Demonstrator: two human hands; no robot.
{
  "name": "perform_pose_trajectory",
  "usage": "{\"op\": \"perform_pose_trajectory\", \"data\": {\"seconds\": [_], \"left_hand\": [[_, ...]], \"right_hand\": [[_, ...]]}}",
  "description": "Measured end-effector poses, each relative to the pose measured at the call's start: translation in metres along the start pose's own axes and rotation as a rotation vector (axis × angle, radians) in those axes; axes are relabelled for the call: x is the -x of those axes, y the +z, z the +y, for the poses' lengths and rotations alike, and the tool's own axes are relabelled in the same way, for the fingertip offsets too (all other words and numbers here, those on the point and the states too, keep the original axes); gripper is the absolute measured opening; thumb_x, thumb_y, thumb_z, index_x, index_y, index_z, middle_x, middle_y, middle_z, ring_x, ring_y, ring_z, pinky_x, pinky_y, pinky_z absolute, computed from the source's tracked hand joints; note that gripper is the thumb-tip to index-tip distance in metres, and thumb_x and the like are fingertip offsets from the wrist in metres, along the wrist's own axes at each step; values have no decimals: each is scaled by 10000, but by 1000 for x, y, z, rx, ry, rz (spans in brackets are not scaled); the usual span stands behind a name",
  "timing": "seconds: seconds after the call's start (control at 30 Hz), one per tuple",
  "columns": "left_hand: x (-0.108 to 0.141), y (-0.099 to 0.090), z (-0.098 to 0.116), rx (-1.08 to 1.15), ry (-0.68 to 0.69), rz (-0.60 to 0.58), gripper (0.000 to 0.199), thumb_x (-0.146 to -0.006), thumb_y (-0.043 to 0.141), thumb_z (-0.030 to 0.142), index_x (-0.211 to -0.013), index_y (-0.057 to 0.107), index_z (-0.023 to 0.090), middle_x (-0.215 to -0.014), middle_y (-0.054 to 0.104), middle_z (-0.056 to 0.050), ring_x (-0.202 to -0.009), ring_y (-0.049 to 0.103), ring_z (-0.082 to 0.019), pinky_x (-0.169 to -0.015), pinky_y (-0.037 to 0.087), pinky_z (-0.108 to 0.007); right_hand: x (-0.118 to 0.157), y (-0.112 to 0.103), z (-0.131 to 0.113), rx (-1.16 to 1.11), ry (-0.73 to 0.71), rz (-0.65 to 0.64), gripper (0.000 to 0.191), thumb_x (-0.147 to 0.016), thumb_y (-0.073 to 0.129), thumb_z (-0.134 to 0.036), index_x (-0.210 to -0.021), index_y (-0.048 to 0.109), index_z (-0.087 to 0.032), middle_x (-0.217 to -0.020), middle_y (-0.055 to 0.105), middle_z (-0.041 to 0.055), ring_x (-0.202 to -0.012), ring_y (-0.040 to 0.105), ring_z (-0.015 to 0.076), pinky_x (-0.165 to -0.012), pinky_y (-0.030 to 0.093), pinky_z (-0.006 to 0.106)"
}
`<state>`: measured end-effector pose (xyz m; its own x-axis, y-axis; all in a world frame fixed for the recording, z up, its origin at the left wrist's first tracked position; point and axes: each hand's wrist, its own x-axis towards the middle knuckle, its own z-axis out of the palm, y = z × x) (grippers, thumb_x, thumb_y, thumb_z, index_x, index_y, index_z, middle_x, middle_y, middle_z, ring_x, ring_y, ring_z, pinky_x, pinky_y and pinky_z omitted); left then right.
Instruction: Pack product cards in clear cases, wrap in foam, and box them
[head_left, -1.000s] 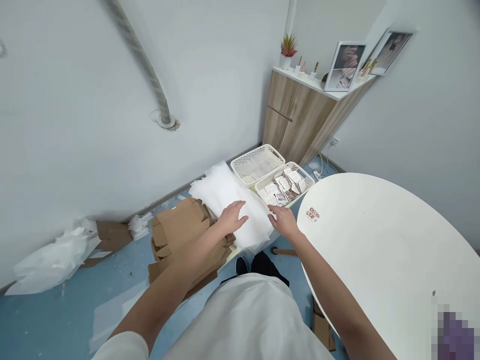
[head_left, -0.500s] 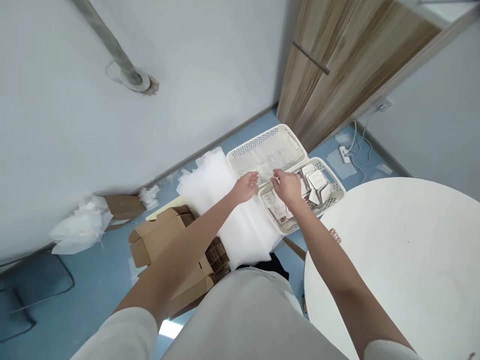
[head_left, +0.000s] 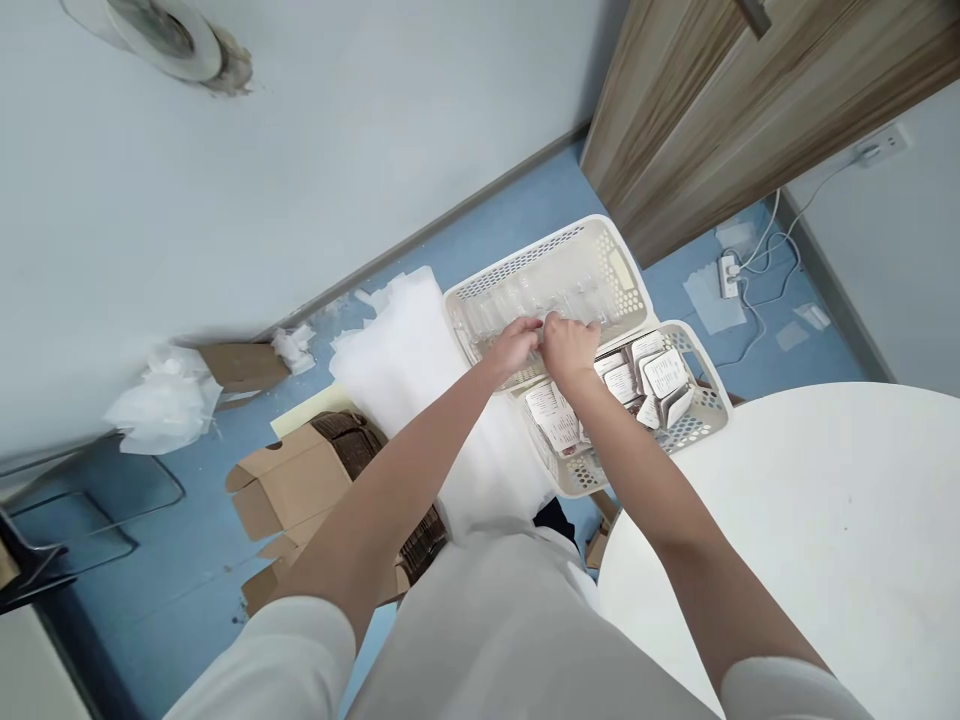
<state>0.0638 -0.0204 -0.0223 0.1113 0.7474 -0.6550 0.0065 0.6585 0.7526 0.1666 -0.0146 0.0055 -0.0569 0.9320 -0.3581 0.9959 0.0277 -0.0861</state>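
Observation:
Over the near edge of the upper white basket (head_left: 634, 265), my left hand (head_left: 514, 345) and my right hand (head_left: 570, 347) meet with fingers curled together. Whatever lies between their fingertips is too small to make out. Clear plastic items (head_left: 517, 295) lie in that basket, just beyond my hands. Below my right wrist, the lower white basket (head_left: 709, 375) holds several white printed cards or packets (head_left: 665, 374). A stack of white foam sheets (head_left: 409, 350) lies to the left of the baskets, under my left forearm.
Flattened brown cardboard boxes (head_left: 300, 480) lie left of the foam. A round white table (head_left: 825, 520) stands at the right, near a power strip (head_left: 728, 276) with cables. A wooden cabinet (head_left: 712, 110) rises behind the baskets. Crumpled white plastic (head_left: 169, 400) lies by the wall.
My hands have come together over the upper basket; they were apart before. The camera view has shifted, so the baskets look larger and the cabinet sits higher.

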Motion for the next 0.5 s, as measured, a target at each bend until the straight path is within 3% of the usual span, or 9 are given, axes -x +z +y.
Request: {"op": "perform_pose_trajectory", "data": {"seconds": [0.13,0.27,0.4,0.5], "left_hand": [[5,-1,5,-34,19,-34,358,-630,454,113,-970,555,163,-1062,570,-51,-1012,506,-195,-892,379,-350],[11,3,4,-33,125,1,382,-665,461,95,-1040,516,147,-1160,532,-80,-1120,461,-202,-934,358,-351],[28,-2,3,-92,269,114,504,-705,547,134,-1190,417,171,-1312,411,-101,-1207,397,-214,-973,329,-356],[56,-12,5,-64,322,120,606,-719,611,226,-1265,348,207,-1354,363,-110,-1217,391,-229,-959,343,-367]], "right_hand": [[-6,-2,-6,11,23,21,219,-801,350,-69,-872,554,-100,-795,656,182,-788,615,264,-759,271,398],[3,-10,-1,9,-8,104,183,-785,376,-85,-892,524,-105,-830,642,172,-821,586,269,-756,276,389],[31,-30,7,-99,-62,198,159,-740,450,-154,-890,500,-130,-818,624,133,-839,551,257,-751,299,360],[65,-46,9,-314,-98,271,139,-724,468,-214,-854,490,-170,-771,603,65,-762,543,209,-701,336,313]]}}
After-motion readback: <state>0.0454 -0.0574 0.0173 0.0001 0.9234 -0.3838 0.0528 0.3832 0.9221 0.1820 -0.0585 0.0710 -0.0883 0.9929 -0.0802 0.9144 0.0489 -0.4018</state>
